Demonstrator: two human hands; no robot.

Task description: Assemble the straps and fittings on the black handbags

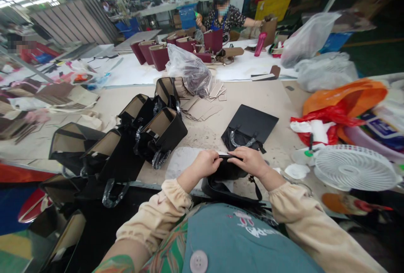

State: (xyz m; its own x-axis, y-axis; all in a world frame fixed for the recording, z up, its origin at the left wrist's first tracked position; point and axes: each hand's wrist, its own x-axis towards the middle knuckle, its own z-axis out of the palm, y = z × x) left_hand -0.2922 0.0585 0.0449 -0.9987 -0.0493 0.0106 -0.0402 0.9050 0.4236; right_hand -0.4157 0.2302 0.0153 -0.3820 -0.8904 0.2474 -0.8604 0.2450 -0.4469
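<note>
Both my hands grip the top edge of a black bag (225, 176) at the near edge of the worktable (202, 134). My left hand (206, 162) is closed on the rim at its left. My right hand (251, 159) pinches the rim at its right, fingers curled. Just beyond them a flat black bag (249, 125) with wrapped handles lies on the table.
Several open black bags (126, 138) stand in a row at my left. Cardboard inserts (200, 107) and a clear plastic bag (191, 71) lie behind. A white fan (355, 168) and orange and red plastic bags (341, 104) sit at right. A person (225, 12) works by maroon bags (176, 48) across the table.
</note>
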